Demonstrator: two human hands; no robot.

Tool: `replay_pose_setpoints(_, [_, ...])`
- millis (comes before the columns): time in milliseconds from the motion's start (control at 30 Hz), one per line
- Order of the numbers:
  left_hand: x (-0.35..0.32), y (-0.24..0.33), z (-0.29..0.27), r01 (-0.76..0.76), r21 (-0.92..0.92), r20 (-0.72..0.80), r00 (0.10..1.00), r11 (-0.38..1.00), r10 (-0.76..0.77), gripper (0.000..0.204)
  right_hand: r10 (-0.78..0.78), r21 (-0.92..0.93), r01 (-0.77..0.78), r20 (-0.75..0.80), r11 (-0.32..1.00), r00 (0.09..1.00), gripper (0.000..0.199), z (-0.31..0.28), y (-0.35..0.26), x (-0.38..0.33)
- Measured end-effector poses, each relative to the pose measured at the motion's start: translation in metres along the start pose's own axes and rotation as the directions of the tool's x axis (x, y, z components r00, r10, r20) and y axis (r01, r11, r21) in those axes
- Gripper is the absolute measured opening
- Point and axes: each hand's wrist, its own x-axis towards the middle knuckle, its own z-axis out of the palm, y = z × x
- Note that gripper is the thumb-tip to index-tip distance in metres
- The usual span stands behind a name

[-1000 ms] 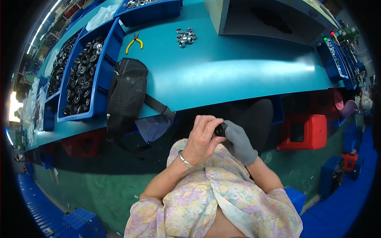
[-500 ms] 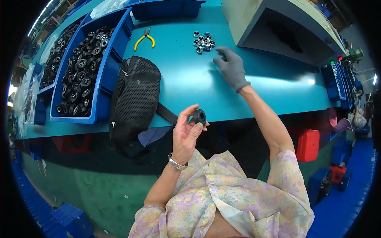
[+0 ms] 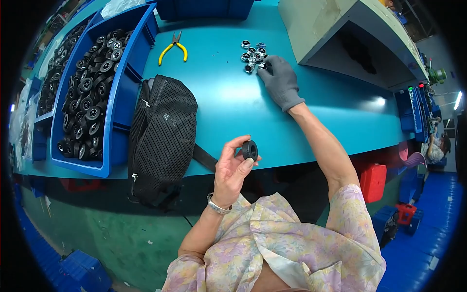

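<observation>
Small black rubber wheel point(image 3: 250, 150) sits pinched in the bare left hand point(image 3: 233, 170), near the teal table point(image 3: 224, 97) edge; the grey-gloved right hand point(image 3: 280, 82), fingers spread, touches small silver metal bearings point(image 3: 252, 51) farther back, likely selecting one to fit.

A teal workbench point(image 3: 228, 104) carries blue bins point(image 3: 124, 92) on the left and a grey box-shaped cabinet point(image 3: 321, 24) on the right, above a blue floor point(image 3: 413, 253) with a red crate point(image 3: 373, 181).
</observation>
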Motion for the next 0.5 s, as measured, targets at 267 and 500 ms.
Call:
replay_pose_setpoints(267, [-0.002, -0.005, 0.003, 0.018, 0.018, -0.021, 1.000, 1.000, -0.018, 0.046, -0.102, -0.007, 0.103, 0.067, 0.995, 0.993, 0.031, -0.029, -0.002, -0.032])
replay_pose_setpoints(500, [-0.006, -0.001, 0.014, 0.092, -0.218, 0.102, 0.992, 0.972, -0.071, 0.047, 0.207, 0.689, -0.275, 0.182, 0.671, 0.961, 0.020, -0.078, -0.026, -0.106])
